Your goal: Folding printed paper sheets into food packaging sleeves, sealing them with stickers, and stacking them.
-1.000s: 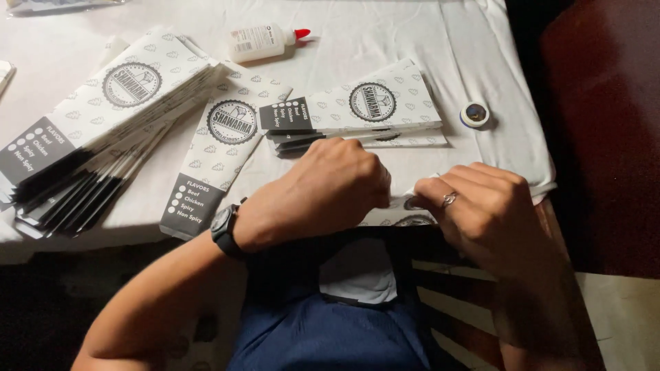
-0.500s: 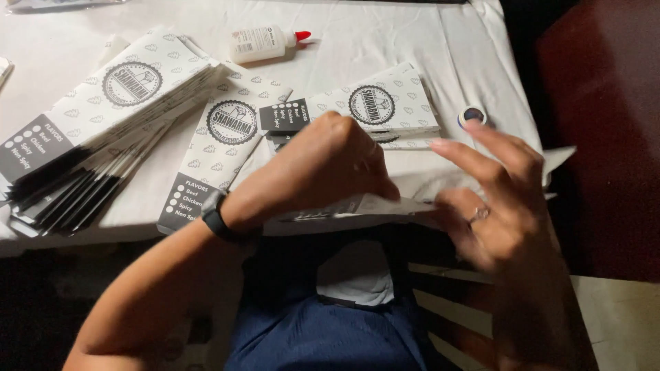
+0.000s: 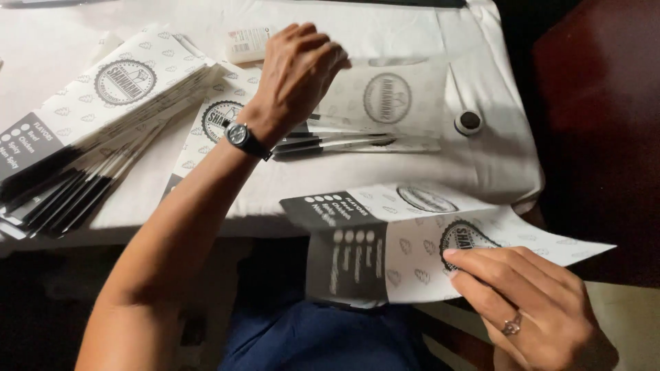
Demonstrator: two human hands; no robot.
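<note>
Your left hand has moved up onto the glue bottle, fingers curled; your right hand now pinches the folded white-and-black paper sleeve.

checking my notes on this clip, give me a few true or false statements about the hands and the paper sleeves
1. The left hand reaches over the table toward the glue bottle. True.
2. The right hand holds a pair of scissors. False: it holds a printed paper sleeve at the table edge.
3. A watch sits on the left wrist. True.
4. The stack of sleeves lies on the right side of the table. False: it lies on the left.
5. A ring shows on the right hand. True.
</note>
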